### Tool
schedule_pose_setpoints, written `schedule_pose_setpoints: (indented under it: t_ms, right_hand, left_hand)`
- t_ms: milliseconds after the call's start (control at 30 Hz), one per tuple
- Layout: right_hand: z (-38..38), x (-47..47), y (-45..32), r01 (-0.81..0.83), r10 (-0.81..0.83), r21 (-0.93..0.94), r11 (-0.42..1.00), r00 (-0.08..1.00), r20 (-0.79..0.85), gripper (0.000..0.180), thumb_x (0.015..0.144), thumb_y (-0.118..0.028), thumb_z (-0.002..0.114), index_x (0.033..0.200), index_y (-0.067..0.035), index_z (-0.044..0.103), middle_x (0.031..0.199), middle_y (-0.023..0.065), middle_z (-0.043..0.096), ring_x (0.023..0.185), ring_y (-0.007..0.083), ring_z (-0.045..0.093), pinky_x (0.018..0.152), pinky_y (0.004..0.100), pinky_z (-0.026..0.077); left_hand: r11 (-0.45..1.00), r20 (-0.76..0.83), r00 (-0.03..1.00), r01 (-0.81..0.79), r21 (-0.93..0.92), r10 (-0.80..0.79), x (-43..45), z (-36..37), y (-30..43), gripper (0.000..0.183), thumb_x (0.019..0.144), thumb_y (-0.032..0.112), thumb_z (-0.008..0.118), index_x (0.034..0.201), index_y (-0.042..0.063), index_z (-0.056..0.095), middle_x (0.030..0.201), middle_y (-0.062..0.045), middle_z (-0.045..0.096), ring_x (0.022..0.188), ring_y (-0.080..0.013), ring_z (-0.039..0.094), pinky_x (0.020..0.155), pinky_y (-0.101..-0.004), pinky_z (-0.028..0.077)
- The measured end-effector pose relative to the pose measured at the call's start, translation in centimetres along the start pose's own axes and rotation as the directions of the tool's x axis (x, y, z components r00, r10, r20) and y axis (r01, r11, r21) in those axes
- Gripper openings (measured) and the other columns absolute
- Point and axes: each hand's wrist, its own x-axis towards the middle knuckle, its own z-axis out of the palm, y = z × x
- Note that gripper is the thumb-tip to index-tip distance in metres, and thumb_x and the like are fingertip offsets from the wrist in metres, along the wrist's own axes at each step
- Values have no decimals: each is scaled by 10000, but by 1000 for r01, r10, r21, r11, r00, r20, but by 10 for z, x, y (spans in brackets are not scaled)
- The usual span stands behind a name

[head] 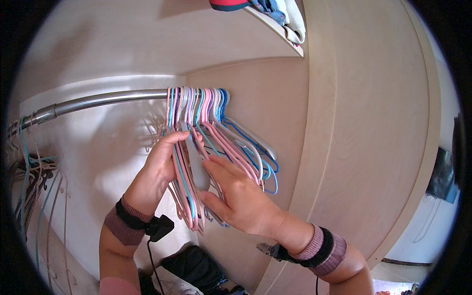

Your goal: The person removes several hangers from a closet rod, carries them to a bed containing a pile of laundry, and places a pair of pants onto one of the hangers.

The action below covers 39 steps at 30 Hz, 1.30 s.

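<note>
Many thin clothes hangers in pink, blue, turquoise, purple and grey hang close together on a metal closet rod (110, 97). My left hand (165, 155) grips the upper part of the left-hand bunch of hangers, its thumb across their shoulders. Just right of it is a wide grey plastic hanger (199, 169). My right hand (239, 195) lies against the lower part of the hangers, its fingers spread around some of them; what its fingertips hold is partly hidden. Further right, pink hangers (236, 153) and blue hangers (274, 180) fan out.
More hangers (38, 166) hang at the rod's far left. Folded clothes (295, 22) lie on the shelf above. Dark clothing (195, 265) sits below in the wardrobe. A wooden panel (320, 129) stands at the right. Black devices with cables are strapped to both wrists.
</note>
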Motion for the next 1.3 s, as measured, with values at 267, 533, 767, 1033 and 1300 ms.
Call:
schedule_pose_setpoints:
  t_ms: [267,533,767,1033,1300]
  right_hand:
    - [17,1,-16,96,-92,55,994,994,-65,535,854,-58,602,1328,112,420,1323,353,456,1198,473,499,1020,445,422]
    - [37,19,-54,262,-250,147,954,963,-96,572,843,-87,630,1328,116,404,1315,370,449,1059,492,577,873,451,528]
    - [62,29,-87,330,-327,289,899,943,-60,593,829,-87,633,1330,111,386,1319,381,435,1027,505,582,846,464,536]
    - [78,35,-111,286,-322,451,846,947,4,614,821,-75,655,1356,95,407,1338,374,442,1122,478,567,937,400,486]
    - [84,46,-130,388,-394,533,752,913,-108,651,801,-68,686,1353,107,389,1333,366,451,1212,488,496,978,414,460]
  left_hand:
    - [995,-93,994,-67,-74,60,-36,12,28,266,899,48,531,1132,-81,538,1084,-200,621,1059,-330,622,998,-437,500]
    - [932,-123,930,-327,154,347,-118,39,66,264,908,53,523,1151,-49,549,1081,-179,626,1095,-319,612,985,-438,505]
    - [932,-219,922,-263,249,319,-161,10,105,394,932,133,469,1257,-87,506,1181,-222,622,1103,-330,621,973,-416,505]
    - [952,-267,915,-271,146,301,-204,9,124,320,864,96,591,1139,-67,576,1067,-211,663,1033,-366,641,914,-466,538]
    - [917,-259,889,-319,241,378,-221,13,151,307,915,152,563,1135,-62,577,1103,-221,652,1061,-348,634,942,-464,514]
